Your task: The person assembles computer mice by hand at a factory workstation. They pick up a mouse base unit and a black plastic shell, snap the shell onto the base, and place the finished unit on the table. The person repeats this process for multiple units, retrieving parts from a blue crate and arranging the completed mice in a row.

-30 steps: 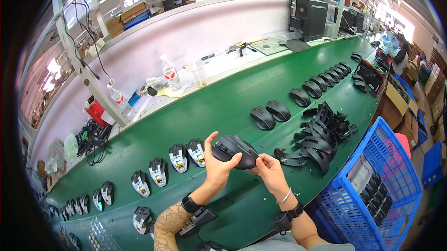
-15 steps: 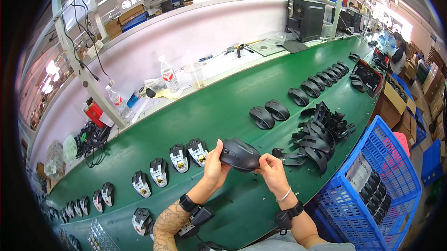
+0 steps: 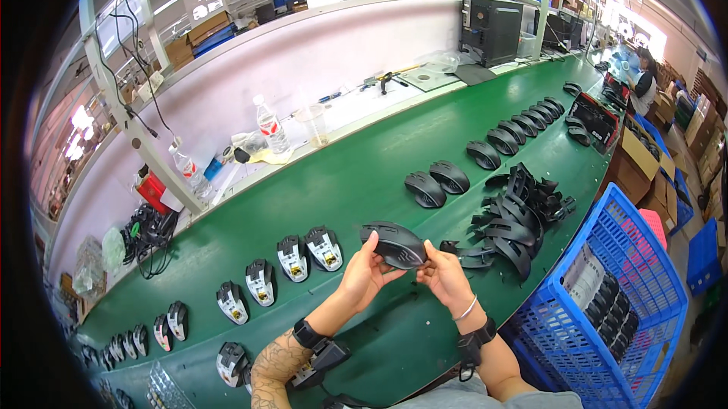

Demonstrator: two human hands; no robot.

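Note:
A black computer mouse [image 3: 393, 243] is held up over the green bench [image 3: 318, 181], between both my hands. My left hand [image 3: 365, 278] grips its left end, with the thumb on the near side. At its right end, my right hand [image 3: 446, 277] pinches the edge with thumb and fingers. The mouse is tilted so that its side shows. Left of my hands stands a row of mice without top shells, the closest being an opened mouse [image 3: 324, 249] with a pale inside. A heap of curved black shell pieces [image 3: 509, 228] lies just right of my right hand.
Closed black mice [image 3: 483, 155] line the bench's far right. A blue plastic basket [image 3: 565, 299] holding rows of mice stands at the right edge. Bottles [image 3: 271, 127], a plastic cup [image 3: 312, 125] and tools sit on the back ledge. A person [image 3: 644, 84] is farther along the bench.
The mouse has been turned in my hands, so more of its side faces me. My right hand's fingers have shifted along its right end. The mice on the bench stay put.

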